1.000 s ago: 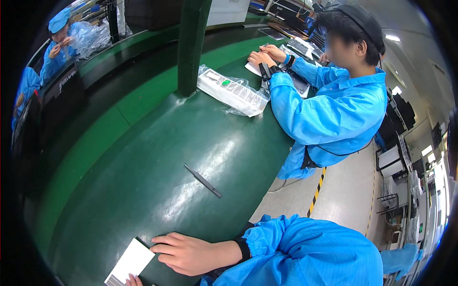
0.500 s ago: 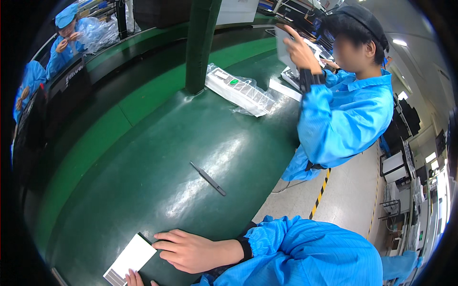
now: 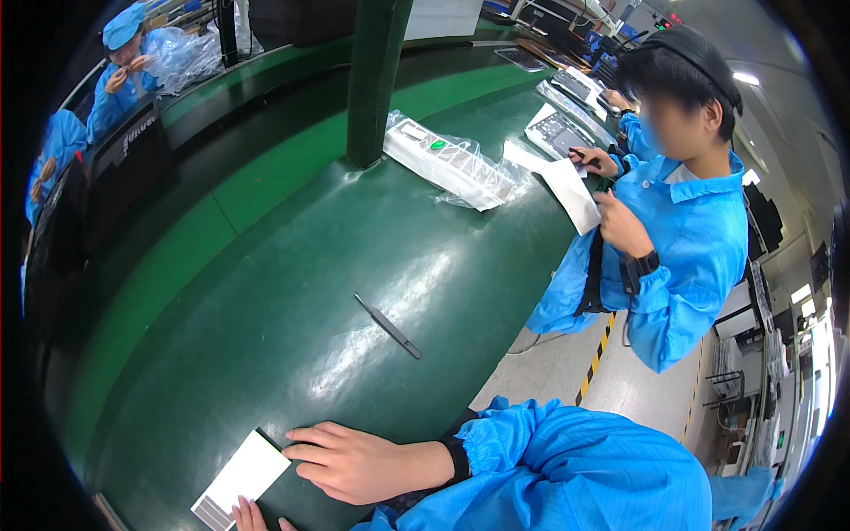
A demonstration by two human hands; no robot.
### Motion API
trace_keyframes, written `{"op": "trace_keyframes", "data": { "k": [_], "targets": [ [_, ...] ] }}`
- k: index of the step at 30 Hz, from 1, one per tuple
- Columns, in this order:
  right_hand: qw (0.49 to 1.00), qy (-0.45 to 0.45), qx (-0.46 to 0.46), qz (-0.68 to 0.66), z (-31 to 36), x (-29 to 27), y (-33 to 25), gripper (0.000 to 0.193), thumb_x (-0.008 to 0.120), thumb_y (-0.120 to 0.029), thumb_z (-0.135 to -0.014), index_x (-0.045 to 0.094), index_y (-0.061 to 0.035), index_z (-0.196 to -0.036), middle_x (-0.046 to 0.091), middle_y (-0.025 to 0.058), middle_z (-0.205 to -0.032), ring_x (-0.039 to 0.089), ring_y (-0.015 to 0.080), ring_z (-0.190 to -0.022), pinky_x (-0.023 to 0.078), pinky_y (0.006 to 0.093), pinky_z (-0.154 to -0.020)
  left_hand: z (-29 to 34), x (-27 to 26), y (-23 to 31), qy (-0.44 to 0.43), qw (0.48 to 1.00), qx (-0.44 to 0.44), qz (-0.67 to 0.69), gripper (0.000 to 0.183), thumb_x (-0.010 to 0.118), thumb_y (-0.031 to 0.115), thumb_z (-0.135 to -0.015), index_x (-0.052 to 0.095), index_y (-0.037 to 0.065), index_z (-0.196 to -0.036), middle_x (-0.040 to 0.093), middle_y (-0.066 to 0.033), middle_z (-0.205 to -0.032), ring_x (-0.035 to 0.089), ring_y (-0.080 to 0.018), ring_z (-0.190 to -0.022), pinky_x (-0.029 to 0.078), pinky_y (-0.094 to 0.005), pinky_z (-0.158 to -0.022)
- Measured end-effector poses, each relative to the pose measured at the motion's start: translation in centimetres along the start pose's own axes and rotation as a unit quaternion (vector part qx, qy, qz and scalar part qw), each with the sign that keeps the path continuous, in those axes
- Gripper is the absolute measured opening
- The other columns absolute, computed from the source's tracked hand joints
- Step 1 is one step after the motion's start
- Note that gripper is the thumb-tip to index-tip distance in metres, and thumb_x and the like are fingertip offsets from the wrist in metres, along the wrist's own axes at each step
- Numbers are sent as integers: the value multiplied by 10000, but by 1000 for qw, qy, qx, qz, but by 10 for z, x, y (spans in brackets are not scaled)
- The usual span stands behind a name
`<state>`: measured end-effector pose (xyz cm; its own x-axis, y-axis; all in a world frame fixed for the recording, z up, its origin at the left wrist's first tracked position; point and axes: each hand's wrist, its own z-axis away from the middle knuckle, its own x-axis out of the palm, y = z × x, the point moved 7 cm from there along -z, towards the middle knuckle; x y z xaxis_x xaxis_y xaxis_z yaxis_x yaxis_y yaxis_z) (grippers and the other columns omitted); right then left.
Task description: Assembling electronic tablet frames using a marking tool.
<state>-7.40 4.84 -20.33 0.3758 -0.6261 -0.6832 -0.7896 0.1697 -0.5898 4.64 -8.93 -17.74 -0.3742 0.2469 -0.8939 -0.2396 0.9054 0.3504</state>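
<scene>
A white rectangular card with a grey striped band at its lower end lies on the green table near the lower left. My right hand rests palm down beside it, fingers stretched out and fingertips at the card's right edge. Only the fingertips of my left hand show at the lower edge; they lie flat on the card's lower right side, and the rest of that hand is out of the picture. Black tweezers lie apart from both hands, farther up the table.
A white part in clear plastic wrap lies by a green post. A co-worker in blue stands at the right table edge, holding a white sheet and a dark slim tool. Another person sits at the far left.
My hands and the card have hardly moved. The co-worker's raised hand and flat panel have come down, and a white sheet is now held low over the table edge.
</scene>
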Motion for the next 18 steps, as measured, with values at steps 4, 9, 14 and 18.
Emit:
{"op": "trace_keyframes", "data": {
  "k": [4,9,14,18],
  "targets": [
    [1000,3,1,-2,1,1,2,191,673,-115,-810,620,-2,-954,563,148,-1267,460,323,-1294,416,407,-995,0,2,-1,0,1000,4,2,356,604,164,-951,617,-44,-1240,609,-214,-1291,546,-385,-1218,372,-480,-1092],
    [1000,6,1,-4,1,2,1,199,678,-112,-802,620,-2,-957,563,146,-1268,465,323,-1290,418,406,-996,-1,0,2,-4,1000,-6,4,353,605,155,-950,617,-45,-1240,610,-213,-1291,549,-387,-1215,375,-481,-1089],
    [1000,-3,2,-7,2,2,1,200,675,-110,-803,619,0,-960,562,147,-1270,464,323,-1292,416,408,-999,2,2,-1,1,1000,-1,2,348,607,145,-947,619,-49,-1236,611,-213,-1294,548,-387,-1218,374,-482,-1091],
    [1000,-7,0,-12,1,1,0,228,648,-98,-796,609,28,-983,571,169,-1217,466,340,-1270,395,413,-1015,3,3,-3,-1,1000,-3,4,350,608,143,-946,618,-54,-1235,610,-217,-1294,547,-387,-1220,371,-481,-1092]
  ]
}}
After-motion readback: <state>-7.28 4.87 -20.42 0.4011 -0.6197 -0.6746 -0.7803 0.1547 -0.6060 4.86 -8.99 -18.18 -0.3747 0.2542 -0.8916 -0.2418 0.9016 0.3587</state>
